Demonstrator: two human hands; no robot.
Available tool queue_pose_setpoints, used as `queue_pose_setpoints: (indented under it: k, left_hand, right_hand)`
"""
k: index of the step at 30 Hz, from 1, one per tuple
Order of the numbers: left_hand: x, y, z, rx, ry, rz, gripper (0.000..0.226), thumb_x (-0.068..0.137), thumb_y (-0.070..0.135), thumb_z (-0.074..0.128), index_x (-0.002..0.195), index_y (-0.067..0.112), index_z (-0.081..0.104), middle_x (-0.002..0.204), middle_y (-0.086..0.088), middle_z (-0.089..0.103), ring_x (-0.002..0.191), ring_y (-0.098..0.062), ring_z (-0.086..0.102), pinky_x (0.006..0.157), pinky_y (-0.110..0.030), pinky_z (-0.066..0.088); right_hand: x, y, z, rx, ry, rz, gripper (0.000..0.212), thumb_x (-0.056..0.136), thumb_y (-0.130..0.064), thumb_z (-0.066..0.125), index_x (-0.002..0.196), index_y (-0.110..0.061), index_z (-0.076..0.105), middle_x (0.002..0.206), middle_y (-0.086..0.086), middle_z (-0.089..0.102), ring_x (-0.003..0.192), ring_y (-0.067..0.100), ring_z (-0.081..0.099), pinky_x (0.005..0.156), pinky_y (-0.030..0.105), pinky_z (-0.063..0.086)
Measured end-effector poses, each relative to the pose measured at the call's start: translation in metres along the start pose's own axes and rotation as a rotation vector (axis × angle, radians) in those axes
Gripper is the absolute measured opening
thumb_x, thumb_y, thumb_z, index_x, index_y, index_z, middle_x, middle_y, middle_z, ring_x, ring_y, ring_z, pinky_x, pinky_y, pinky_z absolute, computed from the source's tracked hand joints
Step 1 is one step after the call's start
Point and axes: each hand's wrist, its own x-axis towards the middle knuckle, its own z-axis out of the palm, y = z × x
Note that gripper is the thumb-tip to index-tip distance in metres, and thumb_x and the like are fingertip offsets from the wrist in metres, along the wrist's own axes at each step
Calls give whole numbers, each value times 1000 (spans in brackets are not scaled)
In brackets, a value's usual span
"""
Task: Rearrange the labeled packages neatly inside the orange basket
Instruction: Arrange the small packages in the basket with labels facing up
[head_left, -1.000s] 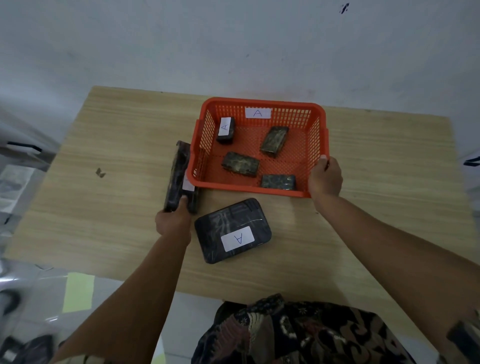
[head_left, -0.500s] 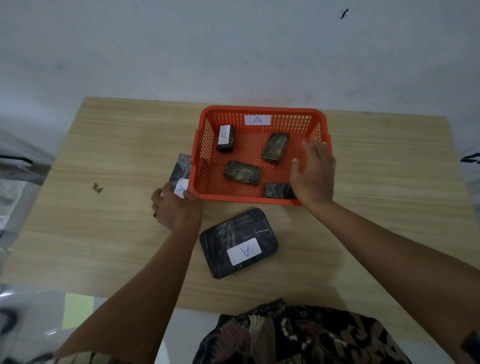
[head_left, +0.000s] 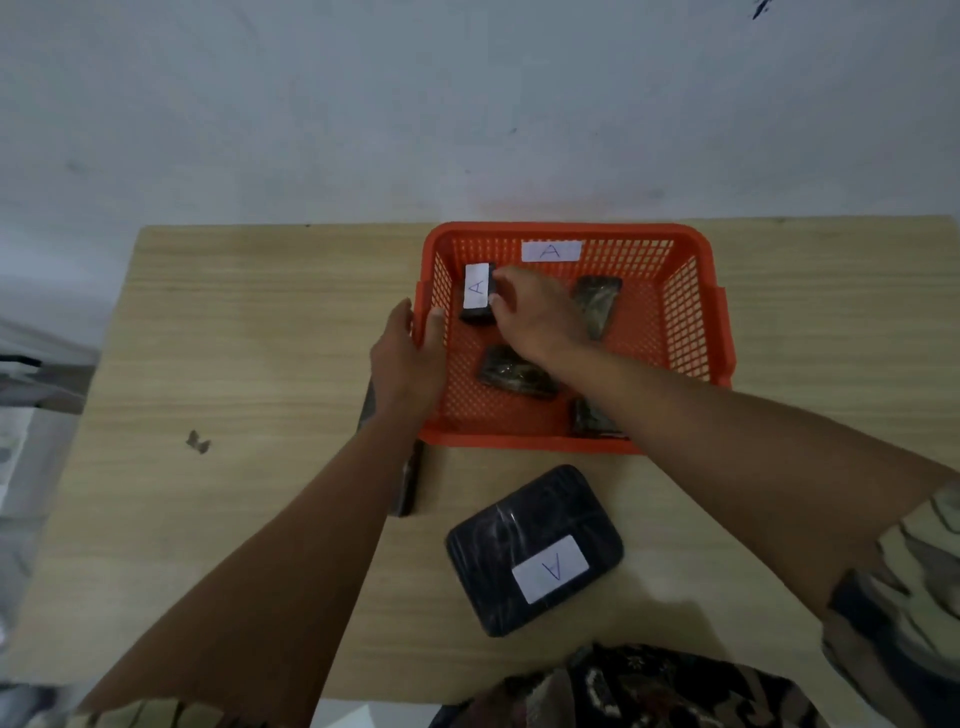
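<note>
An orange basket (head_left: 691, 332) with an "A" label on its far wall stands on the wooden table. Inside lie several small dark packages: one with a white "A" label (head_left: 477, 292) at the far left, one at the far right (head_left: 598, 304), one in the middle (head_left: 511, 373), one at the near wall (head_left: 589, 418). My right hand (head_left: 535, 314) reaches into the basket, fingertips touching the labeled package. My left hand (head_left: 410, 358) grips the basket's left rim. A large black package with an "A" label (head_left: 535, 551) lies in front of the basket. Another dark package (head_left: 410, 480) lies mostly under my left forearm.
The table (head_left: 234, 338) stands against a pale wall. A small dark mark (head_left: 197, 441) is on the table's left part. Grey objects lie beyond the table's left edge. Patterned clothing shows at the bottom edge.
My right hand moved from the basket's right side across to the labeled package at the far left. My left hand let go of the dark package and took the basket's left rim.
</note>
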Motion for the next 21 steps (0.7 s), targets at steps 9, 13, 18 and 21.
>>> queue_pose_setpoints:
  k: [9, 13, 18, 21]
  left_hand:
    - [11, -14, 17, 24, 26, 37, 39, 103, 39, 32, 108, 11, 59, 89, 4, 59, 75, -11, 52, 68, -26, 38]
    - [12, -17, 17, 13, 38, 71, 37, 103, 37, 34, 98, 9, 59, 87, -7, 66, 73, -21, 58, 64, -32, 44]
    - [11, -15, 17, 9, 37, 53, 35, 103, 35, 36, 92, 10, 58, 81, 0, 59, 71, -18, 54, 64, -30, 38]
    - [10, -14, 16, 2, 48, 65, 36, 103, 35, 36, 92, 9, 59, 81, -1, 60, 67, -15, 53, 64, -31, 38]
  right_hand:
    - [64, 8, -2, -655, -443, -685, 53, 90, -16, 59, 143, -16, 51, 156, 5, 42, 149, 26, 25, 116, 49, 21]
    - [64, 17, -6, -730, -438, -758, 61, 80, -14, 67, 140, -15, 55, 148, 9, 50, 144, 31, 34, 115, 48, 24]
    - [55, 36, -6, -555, -414, -509, 57, 78, -31, 73, 131, -19, 56, 121, 7, 53, 110, 29, 55, 82, 39, 42]
    - [41, 45, -3, -242, -311, -236, 60, 79, -47, 75, 128, -20, 54, 115, 3, 54, 104, 26, 58, 75, 34, 45]
